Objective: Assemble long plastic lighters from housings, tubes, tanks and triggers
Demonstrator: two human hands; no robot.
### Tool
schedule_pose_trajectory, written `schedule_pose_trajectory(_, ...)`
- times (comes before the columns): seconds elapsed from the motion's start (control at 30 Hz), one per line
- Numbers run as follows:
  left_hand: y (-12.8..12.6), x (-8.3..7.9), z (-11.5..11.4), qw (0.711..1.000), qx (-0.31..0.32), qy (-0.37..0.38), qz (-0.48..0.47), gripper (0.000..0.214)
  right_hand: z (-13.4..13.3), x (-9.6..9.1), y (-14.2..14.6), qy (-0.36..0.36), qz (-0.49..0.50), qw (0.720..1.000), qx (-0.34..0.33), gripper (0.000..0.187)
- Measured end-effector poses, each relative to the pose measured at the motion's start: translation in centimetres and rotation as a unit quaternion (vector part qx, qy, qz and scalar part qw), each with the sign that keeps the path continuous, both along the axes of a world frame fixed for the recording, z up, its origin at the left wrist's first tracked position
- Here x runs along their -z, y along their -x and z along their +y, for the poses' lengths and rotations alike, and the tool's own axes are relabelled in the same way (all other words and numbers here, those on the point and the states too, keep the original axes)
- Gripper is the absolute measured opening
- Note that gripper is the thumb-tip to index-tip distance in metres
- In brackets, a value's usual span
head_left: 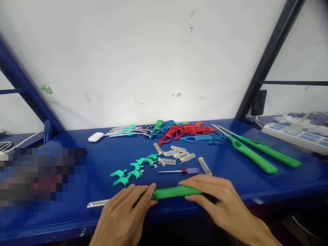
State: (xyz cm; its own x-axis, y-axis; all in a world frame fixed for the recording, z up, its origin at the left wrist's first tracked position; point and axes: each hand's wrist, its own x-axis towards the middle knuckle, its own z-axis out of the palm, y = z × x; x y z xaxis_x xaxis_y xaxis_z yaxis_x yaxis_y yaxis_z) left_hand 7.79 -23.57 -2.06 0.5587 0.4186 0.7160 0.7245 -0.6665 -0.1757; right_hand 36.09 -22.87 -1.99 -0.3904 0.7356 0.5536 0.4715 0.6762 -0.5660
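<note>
Two hands grip a green lighter [172, 192] on the desk [282, 181], left hand [124, 215] by its metal tube [98, 204], right hand [220, 200] over its handle.

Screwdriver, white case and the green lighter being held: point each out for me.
screwdriver [185, 170], head view, on the handle near the shaft.
white case [95, 137], head view, middle of its top.
green lighter [171, 192], head view, exposed middle of its green body.

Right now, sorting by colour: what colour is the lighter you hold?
The lighter is green, seen best in head view.
</note>
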Motion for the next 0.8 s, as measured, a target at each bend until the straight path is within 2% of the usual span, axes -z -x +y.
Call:
schedule_pose_trajectory(0.37, -0.5, 0.7, 0.0, 0.998, 0.037, -0.040, -0.017, 0.024, -0.2, -0.2, -0.3, 0.049, 0.010, 0.999, -0.018, 0.017)
schedule_pose_trajectory(0.5, -0.5, 0.6, 0.0, 0.999, 0.031, -0.018, -0.030, 0.025, 0.0, -0.1, -0.1, 0.008, 0.008, 1.000, -0.012, 0.021)
schedule_pose_trajectory(0.63, -0.5, 0.7, 0.0, 0.998, 0.018, 0.047, -0.046, 0.032, 0.2, 0.5, 0.3, -0.076, -0.023, 0.997, -0.009, 0.028)
schedule_pose_trajectory(0.8, -0.7, 1.0, -0.1, 0.994, 0.059, 0.091, -0.025, 0.039, -0.2, 0.9, 0.5, -0.113, -0.114, 0.987, -0.014, 0.039)
